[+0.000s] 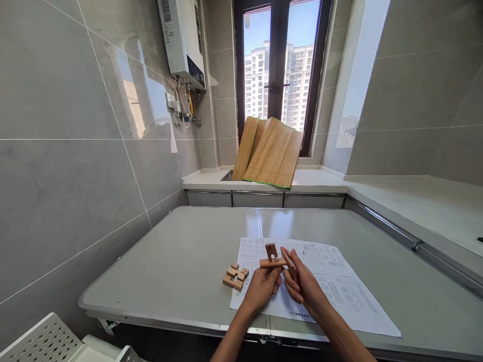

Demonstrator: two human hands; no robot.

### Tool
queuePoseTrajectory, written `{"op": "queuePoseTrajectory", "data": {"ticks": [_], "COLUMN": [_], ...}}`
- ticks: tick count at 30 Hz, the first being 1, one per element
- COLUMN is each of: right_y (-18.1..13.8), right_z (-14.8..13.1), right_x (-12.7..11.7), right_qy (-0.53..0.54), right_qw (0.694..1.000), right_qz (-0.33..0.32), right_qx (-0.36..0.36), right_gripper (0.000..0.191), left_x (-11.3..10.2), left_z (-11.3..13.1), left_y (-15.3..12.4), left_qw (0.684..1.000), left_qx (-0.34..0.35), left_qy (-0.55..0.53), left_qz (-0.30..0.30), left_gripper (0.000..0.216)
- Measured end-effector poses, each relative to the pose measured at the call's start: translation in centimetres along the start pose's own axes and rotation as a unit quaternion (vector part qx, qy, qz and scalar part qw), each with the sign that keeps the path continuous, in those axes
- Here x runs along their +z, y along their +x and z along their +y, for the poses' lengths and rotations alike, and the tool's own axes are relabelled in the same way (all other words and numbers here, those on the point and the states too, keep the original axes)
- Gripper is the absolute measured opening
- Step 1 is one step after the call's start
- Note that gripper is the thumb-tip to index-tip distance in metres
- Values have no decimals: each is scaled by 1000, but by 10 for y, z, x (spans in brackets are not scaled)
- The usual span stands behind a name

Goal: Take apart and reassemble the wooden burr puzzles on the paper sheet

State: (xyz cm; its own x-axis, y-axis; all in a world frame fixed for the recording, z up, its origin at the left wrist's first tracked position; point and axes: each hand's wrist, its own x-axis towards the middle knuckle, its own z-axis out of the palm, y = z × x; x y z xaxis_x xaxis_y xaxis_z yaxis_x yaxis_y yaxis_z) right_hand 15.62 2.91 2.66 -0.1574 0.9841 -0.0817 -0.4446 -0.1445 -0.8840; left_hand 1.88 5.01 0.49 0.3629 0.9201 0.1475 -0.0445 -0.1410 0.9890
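Note:
Above the printed sheet, my left hand (263, 287) is closed around a wooden puzzle block (265, 263), a long light bar lying level. A darker notched wooden piece (270, 249) stands upright on this bar, slotted into or behind it; I cannot tell which. My right hand (306, 284) pinches another flat wooden piece (287, 259) against the bar's right end, its lower part covered by fingers. To the left of my hands, several notched wooden blocks (233, 282) lie close together, partly on the table and by the sheet's edge.
A white sheet (354, 301) with printed diagrams lies on the grey folding table (158, 266). Behind it, a bamboo mat (273, 153) leans against the window on a white ledge. A water heater (183, 40) hangs on the left wall. A white plastic basket (49, 342) stands lower left.

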Motion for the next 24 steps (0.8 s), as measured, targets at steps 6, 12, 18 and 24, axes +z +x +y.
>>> {"op": "queuePoseTrajectory", "data": {"ticks": [6,12,18,24], "right_y": [-2,3,2,-2], "right_z": [3,16,10,4], "right_x": [-14,-28,-29,-35], "right_qy": [-24,-87,-160,-180], "right_qw": [998,995,985,981], "right_qz": [-62,-48,-63,-75], "right_qx": [-3,-27,-6,17], "right_gripper": [79,102,100,100], "left_x": [0,-2,-3,1], "left_z": [-11,-18,-13,-4], "left_y": [2,3,-1,-7], "left_qw": [996,991,987,983], "left_qx": [-31,-51,-71,-77], "left_qy": [-70,-96,-74,-28], "left_qz": [-43,-78,-122,-161], "left_gripper": [48,53,53,54]}}
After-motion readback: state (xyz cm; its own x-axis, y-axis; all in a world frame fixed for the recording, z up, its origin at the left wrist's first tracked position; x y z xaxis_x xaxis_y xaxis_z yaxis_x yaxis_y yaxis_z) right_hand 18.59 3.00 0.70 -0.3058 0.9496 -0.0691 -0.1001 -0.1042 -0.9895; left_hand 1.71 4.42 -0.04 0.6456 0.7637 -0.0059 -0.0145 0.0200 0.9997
